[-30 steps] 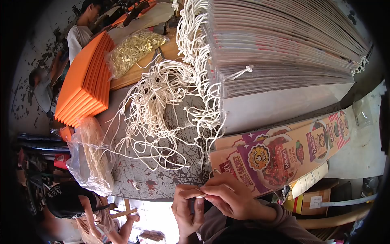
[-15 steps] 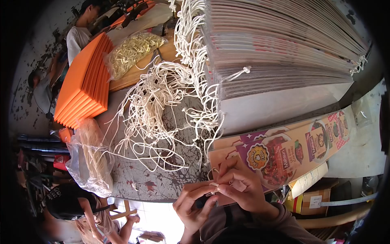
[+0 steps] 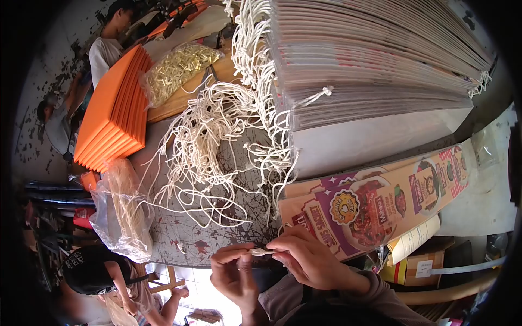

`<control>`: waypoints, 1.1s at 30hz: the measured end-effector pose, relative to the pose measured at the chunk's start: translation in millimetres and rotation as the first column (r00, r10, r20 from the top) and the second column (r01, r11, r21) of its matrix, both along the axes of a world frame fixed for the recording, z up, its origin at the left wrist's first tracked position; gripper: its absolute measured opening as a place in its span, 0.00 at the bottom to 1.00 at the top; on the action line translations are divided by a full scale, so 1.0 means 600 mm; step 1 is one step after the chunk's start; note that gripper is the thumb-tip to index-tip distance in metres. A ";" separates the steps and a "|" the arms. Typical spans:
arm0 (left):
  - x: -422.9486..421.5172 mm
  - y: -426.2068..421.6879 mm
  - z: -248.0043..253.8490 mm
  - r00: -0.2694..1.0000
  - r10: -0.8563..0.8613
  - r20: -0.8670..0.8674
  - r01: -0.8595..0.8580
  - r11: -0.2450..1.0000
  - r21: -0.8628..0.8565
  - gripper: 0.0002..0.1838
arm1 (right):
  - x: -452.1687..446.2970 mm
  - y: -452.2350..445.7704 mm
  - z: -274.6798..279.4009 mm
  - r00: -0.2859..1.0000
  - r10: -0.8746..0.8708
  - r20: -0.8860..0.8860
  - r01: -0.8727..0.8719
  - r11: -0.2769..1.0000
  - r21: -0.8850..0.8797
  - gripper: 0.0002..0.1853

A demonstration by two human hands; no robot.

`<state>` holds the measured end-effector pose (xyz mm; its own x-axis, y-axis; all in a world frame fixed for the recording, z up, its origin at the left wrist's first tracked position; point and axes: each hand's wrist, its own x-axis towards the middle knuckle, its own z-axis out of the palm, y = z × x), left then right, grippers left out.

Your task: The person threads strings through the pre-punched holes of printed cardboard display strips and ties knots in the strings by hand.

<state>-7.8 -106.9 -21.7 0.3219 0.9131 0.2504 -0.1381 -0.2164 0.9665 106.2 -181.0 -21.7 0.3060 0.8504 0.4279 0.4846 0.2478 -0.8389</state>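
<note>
At the table's near edge, my left hand (image 3: 235, 274) pinches a short white cord (image 3: 260, 252) between thumb and fingertips. My right hand (image 3: 311, 259) grips the other end of it, and the cord runs taut between the two. It looks knotted near my left fingertips. Beside my right hand lie printed food-advert sheets (image 3: 370, 209) with a corner close to my fingers; whether the cord passes through them I cannot make out. A tangled heap of white cords (image 3: 209, 141) spreads over the table beyond my hands.
A thick stack of sheets (image 3: 370, 70) with knotted cord ends stands at the upper right. Orange folded pieces (image 3: 111, 111), a bag of brass-coloured bits (image 3: 182, 68) and a plastic bag of pale strands (image 3: 122, 212) lie left. Other people (image 3: 106, 51) sit around.
Both hands have come down slightly, the left also leftward, and have drawn apart, stretching the cord between them. More of the printed sheet's near corner now shows.
</note>
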 end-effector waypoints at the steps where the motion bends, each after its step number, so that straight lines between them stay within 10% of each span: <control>1: -0.002 0.003 -0.001 1.000 0.000 -0.017 0.000 1.000 -0.001 0.06 | -0.002 0.001 0.000 0.999 -0.034 0.001 0.034 0.999 0.017 0.13; 8: 0.001 0.015 0.002 0.947 -0.320 0.018 0.320 0.947 -0.013 0.14 | -0.001 -0.002 0.002 0.999 -0.044 -0.019 0.043 0.998 -0.055 0.15; 12: -0.017 0.033 -0.010 0.890 -0.335 -0.310 0.397 0.903 0.164 0.12 | 0.000 -0.003 0.000 1.000 -0.004 0.023 0.006 0.997 -0.079 0.15; 22: -0.063 0.060 -0.019 0.948 -0.316 0.052 0.312 0.948 0.070 0.10 | 0.000 -0.005 0.006 0.964 0.027 0.266 0.009 0.991 -0.132 0.17; 27: -0.064 0.045 -0.004 0.964 -0.174 0.201 0.126 0.965 0.229 0.16 | 0.010 -0.071 0.007 0.660 -0.053 0.750 0.236 0.962 -0.140 0.36; 31: -0.100 0.053 -0.030 0.947 -0.132 0.292 0.049 0.960 0.274 0.20 | 0.020 -0.128 0.038 0.621 0.075 0.780 0.255 0.922 -0.292 0.35; 32: -0.082 0.060 -0.043 0.704 -0.330 0.629 0.185 0.940 0.286 0.21 | 0.025 -0.138 0.036 0.620 0.072 0.782 0.261 0.920 -0.292 0.35; 33: -0.090 0.056 -0.035 0.848 -0.231 0.478 0.112 0.958 0.266 0.16 | 0.029 -0.147 0.032 0.612 0.068 0.788 0.252 0.927 -0.276 0.32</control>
